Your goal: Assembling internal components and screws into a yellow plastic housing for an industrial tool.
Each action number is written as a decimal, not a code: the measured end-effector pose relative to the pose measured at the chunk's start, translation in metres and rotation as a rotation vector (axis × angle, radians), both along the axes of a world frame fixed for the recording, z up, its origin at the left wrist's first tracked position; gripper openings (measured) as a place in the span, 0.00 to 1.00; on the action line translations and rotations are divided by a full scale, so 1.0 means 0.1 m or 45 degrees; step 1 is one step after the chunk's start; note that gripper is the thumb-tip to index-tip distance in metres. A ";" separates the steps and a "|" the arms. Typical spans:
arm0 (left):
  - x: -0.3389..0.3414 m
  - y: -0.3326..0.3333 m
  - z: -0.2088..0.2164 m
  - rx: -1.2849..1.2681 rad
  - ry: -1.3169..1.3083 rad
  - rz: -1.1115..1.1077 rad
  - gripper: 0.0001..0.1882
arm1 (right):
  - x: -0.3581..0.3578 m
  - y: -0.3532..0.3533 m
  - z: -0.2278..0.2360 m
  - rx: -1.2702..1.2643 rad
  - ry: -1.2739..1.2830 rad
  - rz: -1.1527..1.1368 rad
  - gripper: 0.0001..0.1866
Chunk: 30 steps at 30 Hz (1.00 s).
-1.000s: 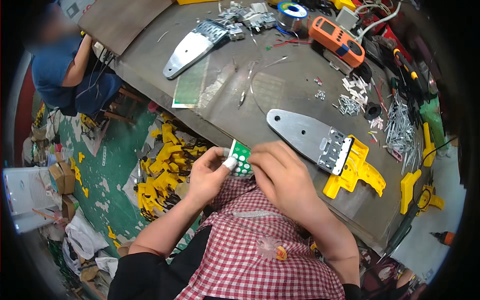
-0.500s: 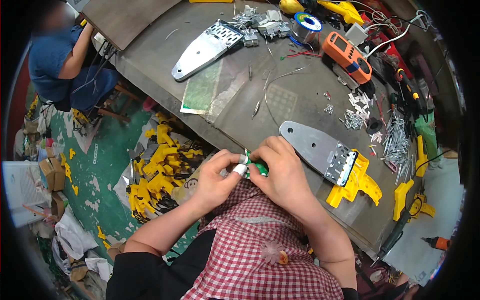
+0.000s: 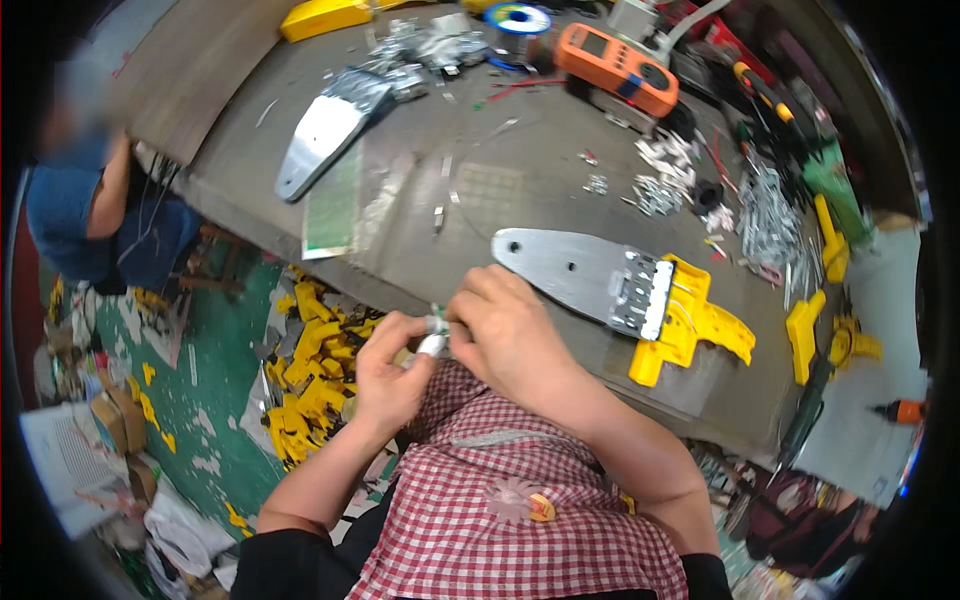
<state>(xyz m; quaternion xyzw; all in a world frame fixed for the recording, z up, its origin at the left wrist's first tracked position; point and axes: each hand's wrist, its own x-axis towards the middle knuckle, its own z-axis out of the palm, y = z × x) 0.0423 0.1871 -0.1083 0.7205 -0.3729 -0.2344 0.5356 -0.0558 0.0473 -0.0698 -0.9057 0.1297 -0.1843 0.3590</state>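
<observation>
My left hand (image 3: 390, 368) is closed, with thumb and forefinger pinched together and white coverings on their tips. Right against it, my right hand (image 3: 508, 328) is closed too, its fingers curled inward. A small green and white bit (image 3: 438, 314) shows where the fingertips meet. Most of it is hidden, so I cannot tell its kind. Beyond my right hand lies a tapered metal plate (image 3: 565, 262) with holes. Its slotted metal end piece (image 3: 640, 295) rests on an open yellow plastic handle shell (image 3: 690, 320).
A second metal plate (image 3: 325, 130) lies at the far left of the workbench (image 3: 400, 270). Farther back are a solder spool (image 3: 517, 25) and an orange meter (image 3: 615, 70). Loose screws (image 3: 660, 195) lie at right. Yellow handles (image 3: 310, 370) are heaped below left; a person (image 3: 65, 220) sits beyond.
The whole view has turned and shifted, so the bench things sit elsewhere in the picture. My hands stay together; less of the green thing shows between them now.
</observation>
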 end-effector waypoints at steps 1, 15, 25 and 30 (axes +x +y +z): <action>0.01 0.00 -0.02 0.009 -0.020 0.011 0.12 | -0.01 0.01 -0.01 -0.030 -0.030 -0.015 0.08; -0.21 -1.22 0.67 -0.005 -1.061 -0.864 0.20 | -1.73 0.04 0.06 0.238 -0.114 -1.144 0.08; -0.23 -1.41 0.58 -0.041 -0.920 -1.006 0.25 | -1.97 -0.20 0.41 0.165 0.089 -0.696 0.12; -0.20 -1.37 0.59 0.036 -0.924 -0.999 0.27 | -1.83 -1.39 0.56 0.238 0.070 -0.844 0.08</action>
